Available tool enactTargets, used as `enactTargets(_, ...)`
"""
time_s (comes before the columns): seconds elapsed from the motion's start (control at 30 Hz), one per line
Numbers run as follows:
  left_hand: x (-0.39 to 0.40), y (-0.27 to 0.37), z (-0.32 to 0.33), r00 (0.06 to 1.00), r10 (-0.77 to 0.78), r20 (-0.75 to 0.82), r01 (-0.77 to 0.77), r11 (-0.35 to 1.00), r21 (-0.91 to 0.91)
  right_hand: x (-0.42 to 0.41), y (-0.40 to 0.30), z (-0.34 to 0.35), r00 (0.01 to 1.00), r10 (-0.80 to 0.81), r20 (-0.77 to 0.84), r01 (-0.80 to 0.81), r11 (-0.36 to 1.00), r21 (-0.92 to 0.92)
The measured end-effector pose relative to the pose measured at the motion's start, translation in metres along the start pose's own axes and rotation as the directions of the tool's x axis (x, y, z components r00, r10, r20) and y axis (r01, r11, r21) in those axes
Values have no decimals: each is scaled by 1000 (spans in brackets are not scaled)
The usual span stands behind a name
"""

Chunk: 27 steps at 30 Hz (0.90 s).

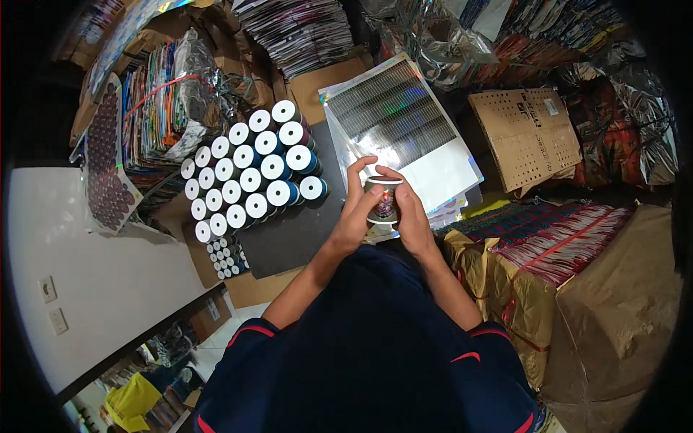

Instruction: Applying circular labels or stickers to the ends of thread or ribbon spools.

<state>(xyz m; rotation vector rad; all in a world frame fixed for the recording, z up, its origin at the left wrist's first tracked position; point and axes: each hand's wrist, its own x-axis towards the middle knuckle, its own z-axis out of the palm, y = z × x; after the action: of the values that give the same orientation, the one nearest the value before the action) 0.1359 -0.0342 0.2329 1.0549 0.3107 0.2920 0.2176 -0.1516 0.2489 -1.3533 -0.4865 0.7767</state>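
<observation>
A small spool [385, 208] with white end rims and a dark body sits upright between my two hands. A colourful printed label shows on its side. My left hand [353, 219] grips it from the left, thumb against the body and index finger raised and bent. From the right, my right hand [414, 219] grips the same spool, its thumb beside the label. Under and beyond my hands lies a shiny sheet [400, 113] with rows of small dark labels. To the left, several spools [250, 179] stand in rows, white ends up, on a dark board [303, 238].
Bundled printed sheets [157, 97] lean at the left, beside a sheet of round dark stickers [108, 162]. Another sheet stack [298, 35] stands behind. A perforated cardboard box [528, 138] and a brown-wrapped bundle [612, 314] lie right. Smaller-looking spools [224, 260] sit lower left.
</observation>
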Motion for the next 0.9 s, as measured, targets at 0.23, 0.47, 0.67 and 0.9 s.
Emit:
enactTargets(0.23,2,-3,3,998,-41,-40,44,997,57,-2,0,-2,1000,1,-5,-2,997,-81)
enactTargets(0.47,3,-2,2,999,-38,-8,39,998,53,-2,5,-1,999,-31,-14,28,986,-162)
enactTargets(0.67,1,4,4,999,-11,51,13,999,-31,-1,8,-3,997,-72,-2,72,992,-107)
enactTargets(0.9,5,8,8,999,31,-13,-27,980,199,0,12,0,999,1,-39,-5,995,-99)
